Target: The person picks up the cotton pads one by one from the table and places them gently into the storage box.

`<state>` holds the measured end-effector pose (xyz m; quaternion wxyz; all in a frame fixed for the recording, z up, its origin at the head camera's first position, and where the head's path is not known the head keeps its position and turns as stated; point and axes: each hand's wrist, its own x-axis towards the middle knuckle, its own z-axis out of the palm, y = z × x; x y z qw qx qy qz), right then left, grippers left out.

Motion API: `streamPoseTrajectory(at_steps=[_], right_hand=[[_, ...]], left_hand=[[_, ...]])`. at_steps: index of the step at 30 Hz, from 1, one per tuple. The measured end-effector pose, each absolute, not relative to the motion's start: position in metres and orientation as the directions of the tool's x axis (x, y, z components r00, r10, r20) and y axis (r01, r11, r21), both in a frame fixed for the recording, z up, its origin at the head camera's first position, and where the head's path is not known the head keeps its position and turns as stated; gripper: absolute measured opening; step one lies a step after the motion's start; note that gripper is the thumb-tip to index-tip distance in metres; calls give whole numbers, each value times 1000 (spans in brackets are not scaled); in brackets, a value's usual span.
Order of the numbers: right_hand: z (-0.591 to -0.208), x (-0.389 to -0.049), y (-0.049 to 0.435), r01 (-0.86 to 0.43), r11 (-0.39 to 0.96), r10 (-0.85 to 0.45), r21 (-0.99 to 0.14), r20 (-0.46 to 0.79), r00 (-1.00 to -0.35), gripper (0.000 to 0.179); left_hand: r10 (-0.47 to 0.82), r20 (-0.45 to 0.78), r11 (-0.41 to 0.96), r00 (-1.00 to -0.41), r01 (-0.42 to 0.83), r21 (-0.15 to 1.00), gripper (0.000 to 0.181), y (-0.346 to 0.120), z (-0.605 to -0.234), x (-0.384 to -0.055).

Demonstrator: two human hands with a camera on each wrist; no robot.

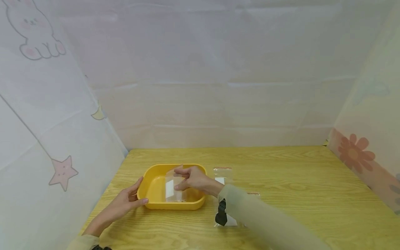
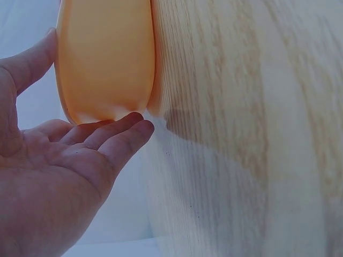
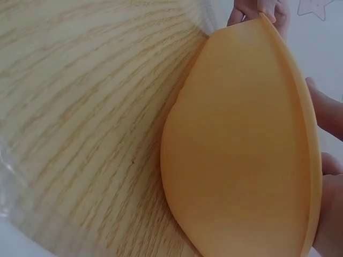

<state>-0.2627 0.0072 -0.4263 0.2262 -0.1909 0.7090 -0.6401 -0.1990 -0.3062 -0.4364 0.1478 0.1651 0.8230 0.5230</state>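
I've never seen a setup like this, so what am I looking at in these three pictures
There's no machine, just a person working bare-handed. The wide picture is taken from the head, the other two from the wrists. The left hand holds one end of a yellow plastic tub on a wood-grain table. The right hand is inside the tub at a clear zip bag; whether it grips it is unclear. At least two more zip bags lie to the tub's right, partly behind the sleeve.
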Motion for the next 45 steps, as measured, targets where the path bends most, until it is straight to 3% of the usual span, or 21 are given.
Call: streamPoseTrajectory(at_steps=[6, 12, 17, 26, 29, 38, 45], right_hand=[[-428, -262, 5, 10, 140, -548, -990, -86, -832, 73], [-426, -261, 0, -47, 296, -490, -954, -110, -865, 71], [-422, -259, 0, -143, 470, -470, -871, -109, -876, 68], [-405, -259, 9, -246, 657, -473, -713, -135, -871, 68], [-394, -258, 19, -308, 665, -488, -681, -83, -869, 59], [-362, -245, 94, -417, 497, -522, -761, 121, -844, 45], [-383, -215, 178, -440, 584, -496, -682, 129, -859, 49]], left_hand=[[421, -77, 401, -904, 109, 910, 95, -307, -436, -199], [426, -76, 391, -902, 107, 914, 95, -307, -435, -200], [422, -85, 397, -903, 99, 913, 95, -307, -435, -199], [420, -80, 411, -904, 111, 905, 94, -308, -436, -200], [423, -73, 413, -903, 121, 903, 94, -308, -436, -200], [425, -57, 409, -903, 136, 902, 93, -312, -438, -198], [411, -76, 414, -909, 111, 903, 94, -312, -437, -197]])
